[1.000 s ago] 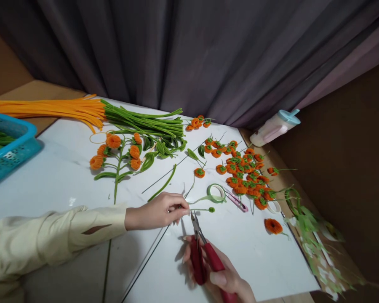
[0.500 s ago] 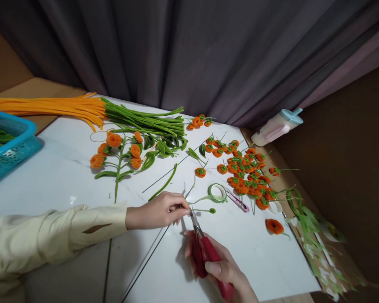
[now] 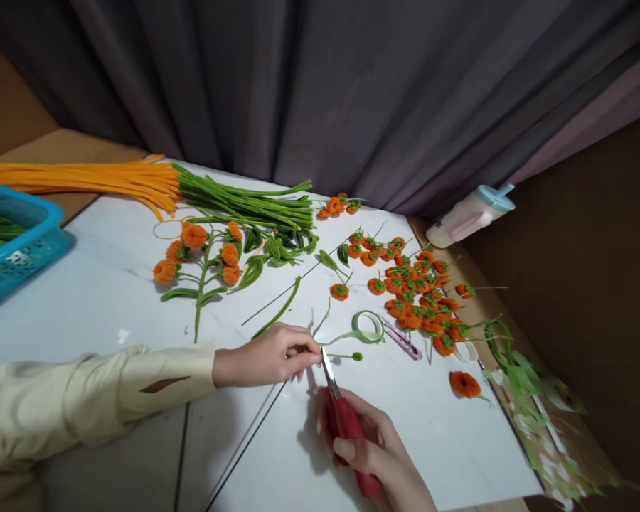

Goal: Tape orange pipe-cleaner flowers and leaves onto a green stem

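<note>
My left hand (image 3: 274, 355) is closed, its thumb and fingers pinched together. From the fingertips a thin stem with a small green bud (image 3: 357, 356) sticks out to the right. A long dark wire (image 3: 248, 444) runs from the lower edge up to this hand; whether it is gripped is hidden. My right hand (image 3: 376, 444) is wrapped around red-handled scissors (image 3: 346, 419), their blade tips touching or nearly touching the left fingertips. Just beyond, a strip of green tape trails from its roll (image 3: 368, 326) toward the left hand.
Several orange fuzzy flowers (image 3: 408, 302) lie at the right beside a pink cutter (image 3: 402, 339). A flowered stem (image 3: 200, 284), green pipe cleaners (image 3: 250, 203) and orange ones (image 3: 85, 178) are at the left. A blue basket (image 3: 26, 263) and a bottle (image 3: 469, 215) stand at the sides.
The scissors' handles and blades have come together, and my right fingers have closed around them. My left hand has stayed in place.
</note>
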Tool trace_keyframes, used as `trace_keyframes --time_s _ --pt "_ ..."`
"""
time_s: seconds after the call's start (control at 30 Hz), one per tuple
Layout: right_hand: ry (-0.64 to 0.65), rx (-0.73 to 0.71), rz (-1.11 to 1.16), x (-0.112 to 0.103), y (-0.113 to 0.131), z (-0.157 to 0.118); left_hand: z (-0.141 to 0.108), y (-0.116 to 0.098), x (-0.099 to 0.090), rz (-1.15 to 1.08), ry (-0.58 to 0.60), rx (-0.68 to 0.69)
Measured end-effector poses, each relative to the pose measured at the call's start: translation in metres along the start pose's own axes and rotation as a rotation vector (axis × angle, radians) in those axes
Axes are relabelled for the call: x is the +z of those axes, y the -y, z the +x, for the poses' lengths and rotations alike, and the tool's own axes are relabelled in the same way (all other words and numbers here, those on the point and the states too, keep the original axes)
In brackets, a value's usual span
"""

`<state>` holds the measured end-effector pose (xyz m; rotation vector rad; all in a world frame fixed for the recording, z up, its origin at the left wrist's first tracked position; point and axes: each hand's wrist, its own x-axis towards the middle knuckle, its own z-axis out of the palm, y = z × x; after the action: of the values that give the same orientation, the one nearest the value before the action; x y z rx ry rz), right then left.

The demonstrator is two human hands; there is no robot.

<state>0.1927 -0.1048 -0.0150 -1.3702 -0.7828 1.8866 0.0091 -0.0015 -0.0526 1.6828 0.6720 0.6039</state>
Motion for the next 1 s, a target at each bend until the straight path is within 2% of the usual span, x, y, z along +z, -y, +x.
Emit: trace_keyframes --time_s 0.37,0.6,0.8,1.0 --pt "-0.008 0.007 -0.084 0.008 -0.001 0.004 0.000 -0.005 -0.001 0.011 0.012 0.041" --pt "-0.119 0.029 -0.307 0.013 -0.001 0.004 -0.001 -0.005 -0.001 0.019 0.021 0.073" --pt "-0.109 0.028 -0.366 0.009 0.000 0.003 -0.001 -0.005 -0.001 0.063 0.018 0.116" --pt "-0.065 0.012 -0.312 0.007 -0.001 0.003 -0.002 -0.004 -0.002 0.050 0.039 0.127"
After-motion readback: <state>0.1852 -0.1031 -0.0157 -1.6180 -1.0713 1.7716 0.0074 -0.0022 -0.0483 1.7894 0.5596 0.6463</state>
